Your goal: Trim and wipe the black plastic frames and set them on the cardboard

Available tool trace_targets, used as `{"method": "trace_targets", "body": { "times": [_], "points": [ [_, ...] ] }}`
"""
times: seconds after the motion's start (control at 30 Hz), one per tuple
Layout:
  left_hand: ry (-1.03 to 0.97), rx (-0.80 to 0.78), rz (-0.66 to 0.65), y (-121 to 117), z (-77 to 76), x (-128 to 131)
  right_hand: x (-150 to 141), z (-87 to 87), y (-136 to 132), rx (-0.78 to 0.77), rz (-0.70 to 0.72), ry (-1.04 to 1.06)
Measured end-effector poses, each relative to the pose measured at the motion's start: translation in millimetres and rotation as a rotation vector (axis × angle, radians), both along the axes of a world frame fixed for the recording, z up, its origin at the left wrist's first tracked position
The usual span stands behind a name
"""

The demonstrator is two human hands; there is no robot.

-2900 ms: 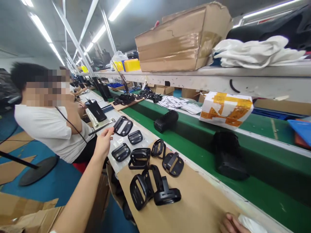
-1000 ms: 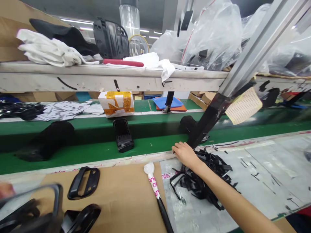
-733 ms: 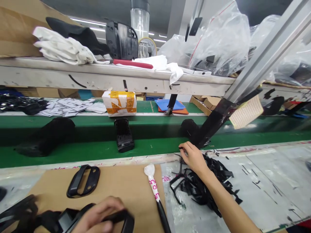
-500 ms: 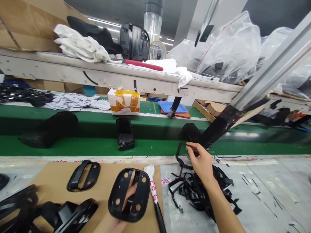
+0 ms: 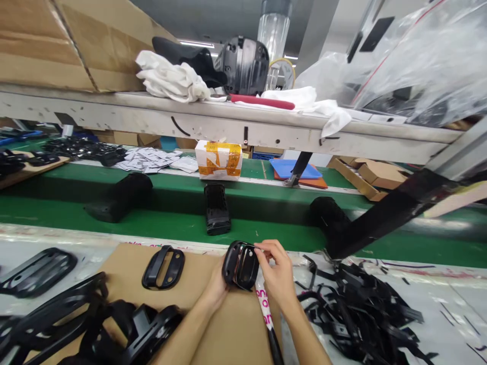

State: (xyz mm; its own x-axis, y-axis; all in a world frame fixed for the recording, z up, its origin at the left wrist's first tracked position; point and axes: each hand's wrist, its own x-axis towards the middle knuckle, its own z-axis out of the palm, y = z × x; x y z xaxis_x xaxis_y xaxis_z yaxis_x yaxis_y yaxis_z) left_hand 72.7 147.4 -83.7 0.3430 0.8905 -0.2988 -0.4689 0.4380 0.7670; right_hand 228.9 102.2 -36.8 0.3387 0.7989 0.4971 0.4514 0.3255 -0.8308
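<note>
My left hand (image 5: 216, 285) is closed around a black plastic bracket (image 5: 246, 267), a rounded plate with holes and a raised strap, held above the cardboard sheet (image 5: 213, 324). My right hand (image 5: 277, 269) meets it from the right, thumb and fingers pinched at the plate's upper right edge. Whatever lies between those fingertips is too small to make out. On the cardboard, a like bracket (image 5: 173, 268) lies to the left, with several more brackets (image 5: 140, 332) heaped nearer to me. Below my right hand lies a black-handled tool (image 5: 273, 339) with a white-wrapped end.
A pile of black strips (image 5: 361, 309) lies at right. Beyond the bench edge runs a green conveyor (image 5: 258, 223) carrying black speaker-like housings (image 5: 217, 210). A slanted post (image 5: 391, 213) stands at right, and a shelf (image 5: 228, 119) crosses above. A taped white box (image 5: 219, 161) sits behind.
The view swung from the left bench to the front. My left hand picked up a bracket and carried it rightward. My right hand left the strip pile and came to the bracket.
</note>
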Motion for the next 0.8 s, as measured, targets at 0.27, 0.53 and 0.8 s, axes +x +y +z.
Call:
{"method": "trace_targets", "body": {
  "times": [0.27, 0.53, 0.8],
  "points": [
    [0.119, -0.172, -0.103, -2, -15.0, -3, -2, -36.8, -9, 0.081, -0.105, -0.006],
    [0.129, 0.088, -0.271, -7, -5.7, -6, -10, -43.9, -8, 0.144, -0.121, 0.06],
    [0.096, 0.017, -0.204, -7, -7.4, -5, -21, -49.8, -13, 0.114, -0.085, 0.109]
  ]
}}
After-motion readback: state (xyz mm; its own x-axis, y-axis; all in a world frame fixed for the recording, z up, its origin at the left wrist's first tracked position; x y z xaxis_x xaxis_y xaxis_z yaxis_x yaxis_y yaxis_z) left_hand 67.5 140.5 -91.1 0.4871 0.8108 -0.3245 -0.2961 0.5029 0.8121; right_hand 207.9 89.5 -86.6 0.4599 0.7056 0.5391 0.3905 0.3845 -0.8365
